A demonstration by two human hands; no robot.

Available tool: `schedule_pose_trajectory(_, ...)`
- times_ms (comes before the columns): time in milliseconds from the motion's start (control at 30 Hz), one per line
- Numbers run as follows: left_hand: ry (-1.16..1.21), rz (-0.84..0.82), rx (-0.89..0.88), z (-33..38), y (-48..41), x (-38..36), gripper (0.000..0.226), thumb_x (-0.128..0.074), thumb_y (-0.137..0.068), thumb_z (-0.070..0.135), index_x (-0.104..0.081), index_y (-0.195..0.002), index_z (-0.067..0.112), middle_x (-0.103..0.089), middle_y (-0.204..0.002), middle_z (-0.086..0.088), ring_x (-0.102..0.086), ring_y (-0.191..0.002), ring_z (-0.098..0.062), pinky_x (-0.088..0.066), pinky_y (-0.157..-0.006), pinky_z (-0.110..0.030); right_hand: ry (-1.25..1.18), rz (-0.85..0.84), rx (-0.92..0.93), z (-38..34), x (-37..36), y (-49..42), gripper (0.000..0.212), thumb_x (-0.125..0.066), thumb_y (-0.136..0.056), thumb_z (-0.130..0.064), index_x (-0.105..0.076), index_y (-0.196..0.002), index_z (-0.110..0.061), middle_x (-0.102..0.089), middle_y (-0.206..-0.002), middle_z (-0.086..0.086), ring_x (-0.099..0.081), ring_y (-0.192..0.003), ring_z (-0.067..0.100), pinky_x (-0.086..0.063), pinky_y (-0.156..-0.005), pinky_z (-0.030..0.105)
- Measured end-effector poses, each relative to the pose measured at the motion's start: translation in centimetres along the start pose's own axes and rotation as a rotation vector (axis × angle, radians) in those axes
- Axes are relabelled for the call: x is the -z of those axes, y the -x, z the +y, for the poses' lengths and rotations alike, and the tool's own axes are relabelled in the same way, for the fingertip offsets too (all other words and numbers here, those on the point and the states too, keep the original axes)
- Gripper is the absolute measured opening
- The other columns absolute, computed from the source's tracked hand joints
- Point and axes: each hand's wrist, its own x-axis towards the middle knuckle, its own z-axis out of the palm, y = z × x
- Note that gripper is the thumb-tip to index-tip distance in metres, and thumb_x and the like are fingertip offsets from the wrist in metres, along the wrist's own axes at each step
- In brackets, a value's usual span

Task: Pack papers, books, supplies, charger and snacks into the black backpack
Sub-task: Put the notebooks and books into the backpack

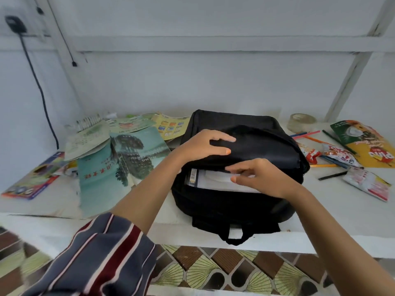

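The black backpack (252, 150) lies flat on the white shelf, its main opening facing me. My left hand (205, 146) grips the upper flap and holds it up. My right hand (256, 176) rests at the opening, fingers on white papers (218, 180) that lie inside next to a book's spine with a barcode (193, 176). Teal books (119, 161) and booklets lie spread to the left. Snack packets (333, 154), a yellow-green bag (367, 142) and pencils (310, 135) lie to the right. A black charger (15, 24) is plugged into the wall at top left.
A colourful book (34, 178) sits at the shelf's left end, a roll of clear tape (301, 122) stands behind the pencils. The charger's cable (40, 88) hangs down the left wall. The shelf's front edge (192, 238) runs above a patterned tile floor.
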Motion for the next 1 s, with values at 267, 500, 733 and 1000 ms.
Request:
schedule_pose_trajectory(267, 0.042, 0.339, 0.087, -3.7, 5.7, 8.2, 0.032, -0.061, -0.089, 0.016, -0.062, -0.121, 0.021, -0.061, -0.114, 0.007, -0.052, -0.108, -0.007, -0.046, -0.084, -0.027, -0.240, 0.140, 0.051, -4.7, -5.2, -3.7, 0.030, -0.065, -0.087, -0.015, -0.065, -0.116, -0.021, -0.068, -0.103, 0.002, -0.066, -0.090, 0.017, -0.050, -0.079, 0.015)
schedule_pose_trajectory(500, -0.057, 0.467, 0.273, -11.7, 10.3, 14.4, 0.041, -0.058, -0.091, 0.019, -0.051, -0.131, 0.023, -0.046, -0.138, -0.003, -0.041, -0.128, -0.022, -0.035, -0.095, -0.029, -0.287, 0.231, 0.012, -9.0, -11.8, -7.4, 0.030, -0.063, -0.088, -0.018, -0.063, -0.117, -0.020, -0.064, -0.112, 0.000, -0.063, -0.096, 0.014, -0.051, -0.088, 0.030)
schedule_pose_trajectory(733, -0.148, 0.401, 0.396, -15.7, 12.6, 17.3, 0.036, -0.052, -0.094, 0.028, -0.051, -0.126, 0.011, -0.051, -0.126, -0.010, -0.047, -0.115, -0.025, -0.035, -0.091, -0.033, -0.270, 0.247, -0.040, -12.5, -17.4, -9.6, 0.052, -0.071, -0.078, -0.037, -0.054, -0.127, -0.031, -0.052, -0.124, -0.018, -0.046, -0.118, 0.002, -0.036, -0.098, 0.020)
schedule_pose_trajectory(1000, -0.101, 0.231, 0.426, -18.9, 12.5, 18.2, 0.064, -0.055, -0.090, 0.041, -0.033, -0.144, 0.014, -0.036, -0.148, -0.008, -0.030, -0.137, -0.030, -0.028, -0.111, -0.047, -0.040, 0.332, -0.084, -12.9, -21.9, -10.1, 0.073, -0.068, -0.081, -0.038, -0.035, -0.144, -0.021, -0.034, -0.149, -0.005, -0.026, -0.139, 0.007, -0.005, -0.114, 0.024)
